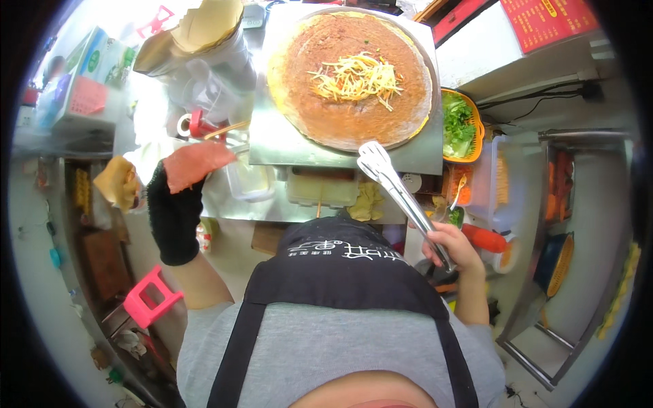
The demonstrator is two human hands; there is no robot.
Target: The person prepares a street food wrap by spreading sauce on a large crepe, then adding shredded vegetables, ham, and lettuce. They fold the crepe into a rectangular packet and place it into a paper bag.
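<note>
My right hand (452, 245) is closed round the handle of metal tongs (398, 183). The tongs slant up and left, their tips near the lower edge of a large round pancake (309, 68). Reddish-brown sauce coats the pancake, and a heap of pale yellow shreds (364, 78) lies on its middle. The pancake rests on a round griddle set in a metal top (272, 146). My left hand (178, 204), in a black covering, is raised left of the griddle. A flat salmon-pink area (197, 165) covers its finger end; whether this is glove or something held, I cannot tell.
An orange basket of green lettuce (459, 126) stands right of the griddle, with clear tubs (500, 180) and a red-capped bottle (484, 238) nearer. Lidded containers (323, 185) line the near edge. Paper bags (204, 27) stand back left; a pink stool (153, 297) is lower left.
</note>
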